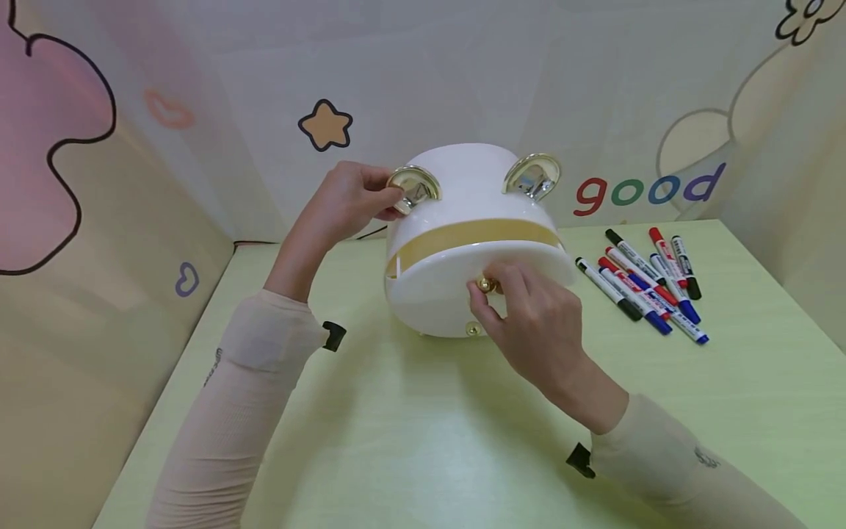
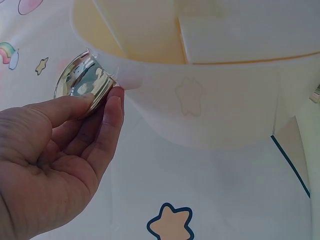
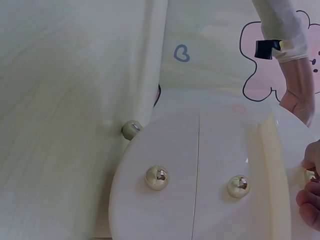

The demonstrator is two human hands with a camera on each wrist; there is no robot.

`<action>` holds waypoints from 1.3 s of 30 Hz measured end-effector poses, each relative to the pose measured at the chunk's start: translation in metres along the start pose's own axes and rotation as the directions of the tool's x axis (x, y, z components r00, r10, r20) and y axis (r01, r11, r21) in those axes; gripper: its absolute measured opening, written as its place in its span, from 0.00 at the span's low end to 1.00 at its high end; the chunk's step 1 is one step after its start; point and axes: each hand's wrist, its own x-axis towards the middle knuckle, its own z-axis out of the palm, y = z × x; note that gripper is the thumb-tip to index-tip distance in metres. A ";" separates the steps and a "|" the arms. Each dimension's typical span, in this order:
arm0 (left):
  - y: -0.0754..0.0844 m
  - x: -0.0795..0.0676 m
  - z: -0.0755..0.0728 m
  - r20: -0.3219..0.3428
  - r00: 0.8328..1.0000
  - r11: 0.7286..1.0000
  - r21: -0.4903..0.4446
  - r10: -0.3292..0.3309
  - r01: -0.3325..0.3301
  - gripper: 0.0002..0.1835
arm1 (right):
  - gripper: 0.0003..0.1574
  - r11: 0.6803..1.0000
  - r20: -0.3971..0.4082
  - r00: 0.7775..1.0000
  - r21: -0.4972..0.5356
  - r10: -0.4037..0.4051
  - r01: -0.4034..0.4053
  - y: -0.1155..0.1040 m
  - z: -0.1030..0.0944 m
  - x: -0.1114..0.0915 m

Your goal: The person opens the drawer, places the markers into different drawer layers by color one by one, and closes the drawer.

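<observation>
A glossy white rounded box (image 1: 472, 198) with two gold ear-shaped trims stands on the table. My left hand (image 1: 350, 198) pinches the left gold ear (image 2: 82, 75) between thumb and fingers. On the box's front, my right hand (image 1: 538, 323) pinches a small gold knob (image 1: 485, 284) with thumb and forefinger. Above the rounded white front panel (image 1: 429, 294), a wide gap shows a yellowish band. Below my right fingers sits another gold knob (image 1: 473, 329). In the right wrist view, two gold knobs flank a seam, and my right hand shows only at the right edge.
Several capped markers (image 1: 608, 289) in black, red and blue lie in a loose pile to the right of the box. Behind the pale green table (image 1: 410, 433) hangs a printed backdrop (image 1: 231, 95) close to the box. A dark cord (image 1: 254, 242) runs along the table's back edge.
</observation>
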 end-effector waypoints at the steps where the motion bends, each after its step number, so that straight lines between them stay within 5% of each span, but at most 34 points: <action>1: 0.000 0.000 0.000 -0.001 1.000 1.000 -0.001 0.002 -0.002 0.13 | 0.19 1.000 -0.001 1.000 0.004 -0.002 0.002 -0.001 -0.001 -0.001; 18: -0.002 0.000 0.001 -0.005 1.000 0.999 -0.036 0.016 -0.016 0.14 | 0.15 0.998 -0.001 0.999 0.039 -0.038 0.038 -0.013 -0.021 -0.012; 39: 0.000 0.001 0.000 0.018 1.000 0.997 -0.073 -0.008 0.010 0.17 | 0.24 0.997 -0.025 0.997 0.031 -0.072 0.073 -0.023 -0.035 -0.019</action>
